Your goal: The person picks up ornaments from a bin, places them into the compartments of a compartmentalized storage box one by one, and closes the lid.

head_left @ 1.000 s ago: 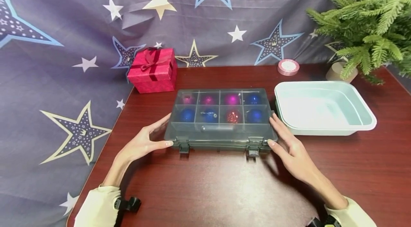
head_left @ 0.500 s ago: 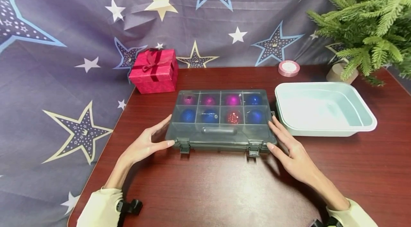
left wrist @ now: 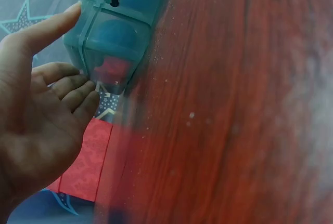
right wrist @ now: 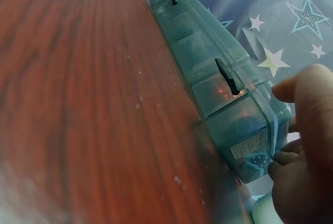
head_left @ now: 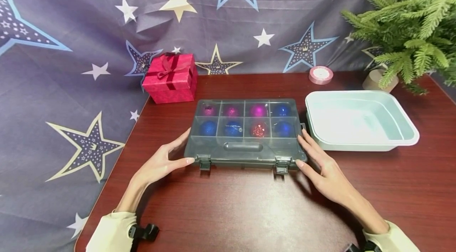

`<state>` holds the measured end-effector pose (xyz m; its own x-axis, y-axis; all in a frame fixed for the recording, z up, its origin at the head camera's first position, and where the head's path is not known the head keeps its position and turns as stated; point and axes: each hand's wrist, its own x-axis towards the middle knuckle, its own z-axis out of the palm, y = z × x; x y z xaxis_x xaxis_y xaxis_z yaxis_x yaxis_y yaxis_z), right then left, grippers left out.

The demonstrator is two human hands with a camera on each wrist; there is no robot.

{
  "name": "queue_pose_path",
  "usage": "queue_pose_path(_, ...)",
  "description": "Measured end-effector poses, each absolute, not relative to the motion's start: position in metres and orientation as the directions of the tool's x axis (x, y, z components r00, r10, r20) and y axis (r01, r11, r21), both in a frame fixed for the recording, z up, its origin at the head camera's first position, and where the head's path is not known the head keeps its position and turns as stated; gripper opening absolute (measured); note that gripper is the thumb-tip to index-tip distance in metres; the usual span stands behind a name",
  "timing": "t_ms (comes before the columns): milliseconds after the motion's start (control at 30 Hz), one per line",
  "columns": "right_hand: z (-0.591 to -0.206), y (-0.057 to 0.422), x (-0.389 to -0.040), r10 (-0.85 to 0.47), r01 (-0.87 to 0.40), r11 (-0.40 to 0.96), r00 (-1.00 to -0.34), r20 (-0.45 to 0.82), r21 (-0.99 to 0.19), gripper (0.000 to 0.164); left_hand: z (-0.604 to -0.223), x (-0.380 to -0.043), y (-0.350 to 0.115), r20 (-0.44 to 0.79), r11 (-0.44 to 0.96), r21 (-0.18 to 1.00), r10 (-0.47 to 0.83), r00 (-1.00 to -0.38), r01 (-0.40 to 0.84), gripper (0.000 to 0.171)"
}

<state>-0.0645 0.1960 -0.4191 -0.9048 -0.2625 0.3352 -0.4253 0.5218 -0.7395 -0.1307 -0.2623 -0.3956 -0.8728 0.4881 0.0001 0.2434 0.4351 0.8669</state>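
A grey see-through organizer box (head_left: 244,146) lies flat on the table, its lid down. Through the lid show round ornaments: pink, blue and a glittery red ball (head_left: 258,129), each in its own compartment. Two front latches (head_left: 282,166) stick out from the box's front wall. My left hand (head_left: 156,165) touches the left end, thumb at the front corner and fingers along the side. At the opposite end my right hand (head_left: 325,174) rests the same way, its thumb (right wrist: 286,90) near the lid seam in the right wrist view. Both hands' fingers look mostly straight.
A pale mint basin (head_left: 360,141) stands close to the box's right side. Behind on the left sits a red gift box (head_left: 171,81) with a bow. A pink ribbon roll (head_left: 320,75) and a green fir tree (head_left: 409,34) on a round base are at the back right.
The right fingers have shifted slightly along the box's end. Otherwise both hands and the box stay in place.
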Motion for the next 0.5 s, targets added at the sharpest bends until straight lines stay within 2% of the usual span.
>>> queue_pose_path(300, -0.4194, 0.1977, -0.0647, -0.274, -0.458, 0.531, -0.889, 0.367, -0.713, 0.067, -0.4002, -0.1279, -0.2609, 0.033, 0.4, 0.881, 0.479, -0.877, 0.252, 0.08)
queue_pose_path(500, -0.4213, 0.1986, -0.066, -0.289, -0.485, 0.535, -0.875, 0.389, -0.692, 0.067, -0.4053, -0.1248, -0.2613, 0.083, 0.441, 0.849, 0.433, -0.898, 0.291, 0.078)
